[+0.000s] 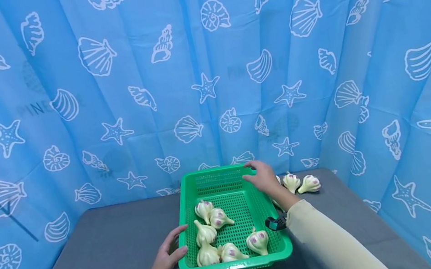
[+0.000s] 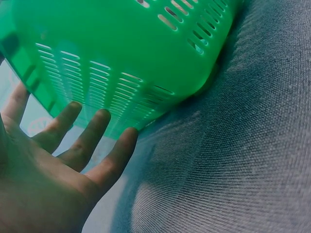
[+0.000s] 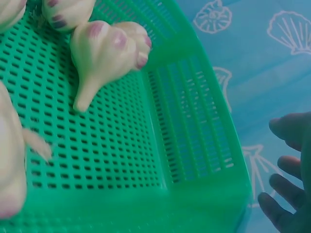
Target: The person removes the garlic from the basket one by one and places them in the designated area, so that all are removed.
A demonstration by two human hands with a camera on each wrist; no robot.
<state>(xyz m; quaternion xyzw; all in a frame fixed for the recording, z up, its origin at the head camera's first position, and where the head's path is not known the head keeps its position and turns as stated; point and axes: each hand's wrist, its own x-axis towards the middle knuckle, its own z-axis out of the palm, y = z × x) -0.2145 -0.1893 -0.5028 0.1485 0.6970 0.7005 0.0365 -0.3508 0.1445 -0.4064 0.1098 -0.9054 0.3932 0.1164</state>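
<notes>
A green plastic basket (image 1: 234, 266) with slotted walls holds several garlic bulbs (image 1: 257, 242), mostly along its left and front sides. My left hand (image 1: 165, 258) is at the basket's left wall, fingers spread. In the left wrist view its fingertips lie close against the slotted wall (image 2: 92, 34); whether they press on it I cannot tell. My right hand (image 1: 265, 178) reaches over the far right corner, thumb and fingers apart, holding nothing. From the right wrist, that hand (image 3: 294, 179) appears just beyond the rim, and a garlic bulb (image 3: 104, 56) lies on the mesh floor.
More garlic bulbs (image 1: 309, 184) lie on the grey tablecloth (image 1: 104, 256) right of the basket, partly behind my right arm. A blue curtain (image 1: 192, 87) printed with shells hangs right behind the table and along its sides. A black band (image 1: 276, 223) circles my right wrist.
</notes>
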